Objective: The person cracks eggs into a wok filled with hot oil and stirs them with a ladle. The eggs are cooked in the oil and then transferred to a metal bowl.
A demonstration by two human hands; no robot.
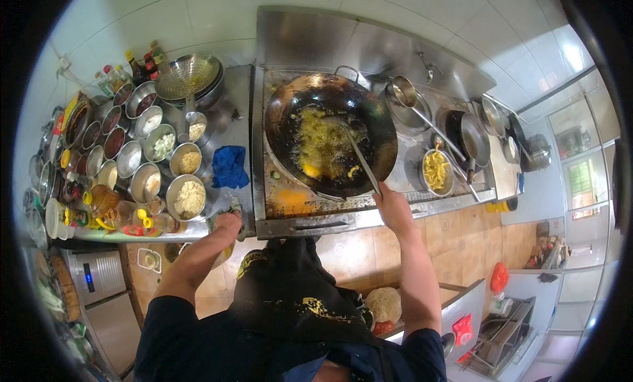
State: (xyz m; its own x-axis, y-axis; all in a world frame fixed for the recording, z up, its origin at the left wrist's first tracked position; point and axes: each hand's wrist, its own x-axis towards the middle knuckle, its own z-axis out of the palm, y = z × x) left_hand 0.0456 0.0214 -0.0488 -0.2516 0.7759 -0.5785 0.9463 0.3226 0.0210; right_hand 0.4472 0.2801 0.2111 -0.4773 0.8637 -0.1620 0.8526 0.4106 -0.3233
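Note:
My right hand [394, 209] grips the handle of a metal cooking utensil [363, 162], whose head dips into bubbling yellowish oil [321, 139]. Yellow pieces float there, in a large blackened wok [378, 129] on the steel range. Over the counter's front edge, left of the range, my left hand [229, 222] rests on a grayish-green cloth; whether its fingers grip it is unclear. A crumpled blue cloth [230, 167] lies just beyond that hand. Right of the wok, a metal bowl [451, 186] holds yellow strips [435, 169]. A long-handled ladle [404, 91] lies behind it across a round metal pan.
Metal bowls of seasonings [189, 196], oil and sauce bottles [126, 214] and a perforated strainer [188, 75] crowd the left counter. Further pans [474, 139] stand at the right. Behind the range rises a steel splashback [306, 40] with a tap [429, 68].

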